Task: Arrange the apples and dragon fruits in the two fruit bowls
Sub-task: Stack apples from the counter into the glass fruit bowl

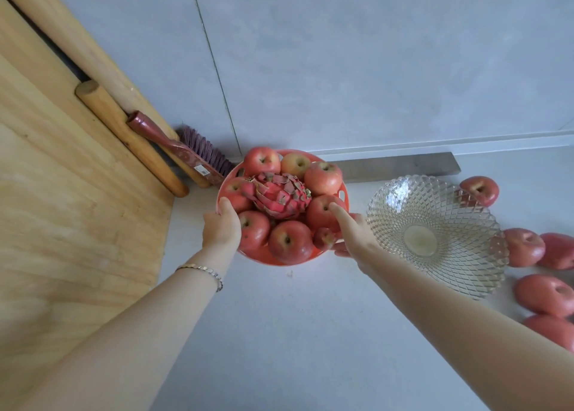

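Note:
A red plastic bowl point(261, 256) sits on the white counter, filled with several red apples ringed around one pink dragon fruit point(281, 196). My left hand point(222, 225) grips the bowl's left rim. My right hand point(351, 230) holds the right rim, its thumb resting on an apple point(321, 213). To the right stands a clear patterned glass bowl point(435, 233) with nothing in it. Several loose apples lie past it, among them one at the back point(480, 190) and one at the right point(523, 247).
A wooden board point(62, 193) with round wooden rails fills the left side. A maroon hand brush point(186, 152) leans in the corner behind the red bowl. A grey strip point(400, 169) lies along the tiled wall.

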Action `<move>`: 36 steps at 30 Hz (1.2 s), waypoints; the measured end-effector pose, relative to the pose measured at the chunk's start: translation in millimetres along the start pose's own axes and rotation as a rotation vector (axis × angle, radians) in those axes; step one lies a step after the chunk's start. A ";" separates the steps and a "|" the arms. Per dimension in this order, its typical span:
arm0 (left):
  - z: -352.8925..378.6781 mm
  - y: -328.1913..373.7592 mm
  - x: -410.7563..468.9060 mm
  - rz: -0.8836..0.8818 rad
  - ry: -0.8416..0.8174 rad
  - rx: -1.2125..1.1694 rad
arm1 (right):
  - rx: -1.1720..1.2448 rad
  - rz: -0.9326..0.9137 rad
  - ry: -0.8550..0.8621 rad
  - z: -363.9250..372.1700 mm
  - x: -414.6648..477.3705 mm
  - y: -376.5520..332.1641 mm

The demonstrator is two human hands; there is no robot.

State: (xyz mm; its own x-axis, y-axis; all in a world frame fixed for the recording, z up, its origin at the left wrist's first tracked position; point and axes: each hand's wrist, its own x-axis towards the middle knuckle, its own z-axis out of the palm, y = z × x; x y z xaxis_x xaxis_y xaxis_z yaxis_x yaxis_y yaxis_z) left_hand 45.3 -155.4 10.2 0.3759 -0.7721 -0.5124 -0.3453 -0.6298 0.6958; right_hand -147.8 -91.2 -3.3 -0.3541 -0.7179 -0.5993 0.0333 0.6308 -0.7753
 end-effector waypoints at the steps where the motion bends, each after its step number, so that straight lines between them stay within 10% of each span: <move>1: -1.7 0.3 -0.3 0.013 -0.029 0.038 | -0.019 -0.005 -0.020 -2.9 -1.5 4.1; 9: -5.4 5.1 -75.0 0.857 -0.125 0.225 | -0.444 -0.135 -0.064 -35.5 -40.9 22.3; 14: 29.7 -6.0 -122.4 0.638 -0.683 0.316 | -0.460 -0.160 -0.022 -69.5 -74.1 37.1; 19: 83.9 -31.3 -156.4 0.318 -0.881 0.418 | -0.373 -0.184 0.088 -118.7 -102.1 62.6; 24: 143.9 -48.8 -181.8 -0.053 -0.826 0.304 | -0.419 -0.212 0.132 -190.0 -112.1 83.1; 36: 242.0 -58.7 -217.1 -0.196 -0.335 -0.039 | -0.794 -0.285 0.080 -345.5 -104.1 114.0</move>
State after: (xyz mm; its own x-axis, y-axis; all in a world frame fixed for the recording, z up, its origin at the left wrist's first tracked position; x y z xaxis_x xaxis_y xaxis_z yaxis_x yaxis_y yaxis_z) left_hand -224.2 28.7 -41.1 0.1281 -0.6261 -0.7692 -0.2595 -0.7697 0.5833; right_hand -430.0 157.2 39.7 -0.3154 -0.8767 -0.3633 -0.7227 0.4700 -0.5068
